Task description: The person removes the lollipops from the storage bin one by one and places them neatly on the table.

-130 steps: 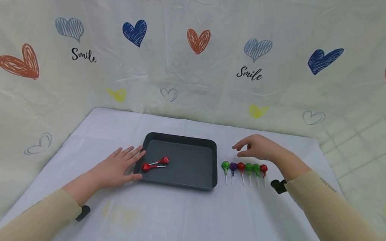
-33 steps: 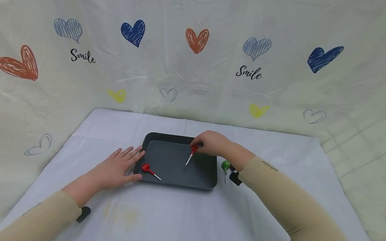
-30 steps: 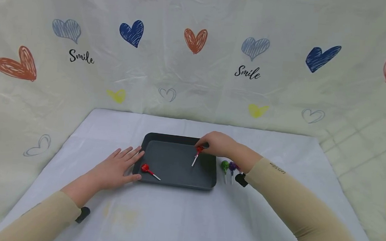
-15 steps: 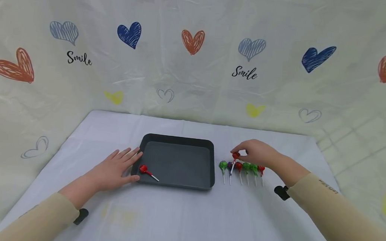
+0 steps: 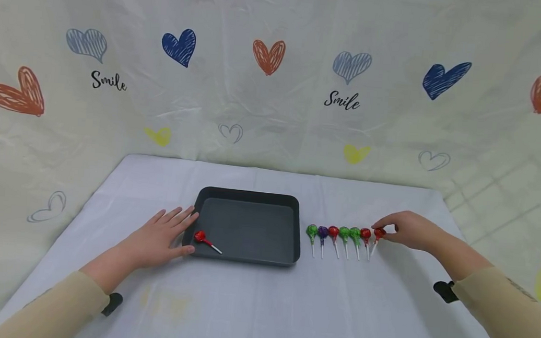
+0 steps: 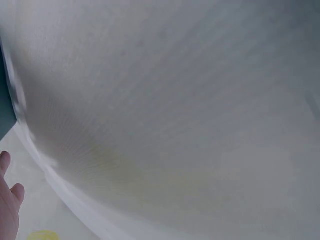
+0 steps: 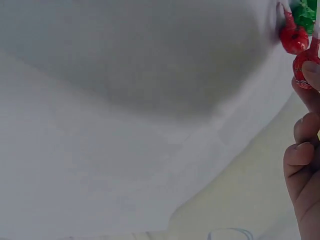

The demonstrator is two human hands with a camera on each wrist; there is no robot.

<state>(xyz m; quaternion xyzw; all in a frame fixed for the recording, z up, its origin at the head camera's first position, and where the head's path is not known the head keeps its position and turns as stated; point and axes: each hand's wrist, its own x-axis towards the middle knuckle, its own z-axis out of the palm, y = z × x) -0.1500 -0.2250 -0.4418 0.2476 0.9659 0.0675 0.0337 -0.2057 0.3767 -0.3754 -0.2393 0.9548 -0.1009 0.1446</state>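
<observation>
My right hand (image 5: 409,230) pinches a red-wrapped lollipop (image 5: 379,232) by its candy head, at the right end of a row of lollipops. In the right wrist view, thumb and finger grip that lollipop's red head (image 7: 301,70) beside another red one (image 7: 294,40). The row runs leftward: red (image 5: 365,234), two green, red, purple (image 5: 323,233) and green (image 5: 311,231), sticks toward me. My left hand (image 5: 159,236) lies with spread, straight fingers at the left rim of a dark grey tray (image 5: 245,259). One red lollipop (image 5: 201,236) lies inside the tray's front left corner.
A white cloth (image 5: 251,304) covers the table. Behind it hangs a pale curtain (image 5: 293,108) printed with hearts and "Smile" lettering. Black wrist cameras (image 5: 444,291) sit under both cuffs.
One of two red lollipops left the tray in my right hand, crossed over the row, and is now at its right end. My left hand stays at the tray's rim.
</observation>
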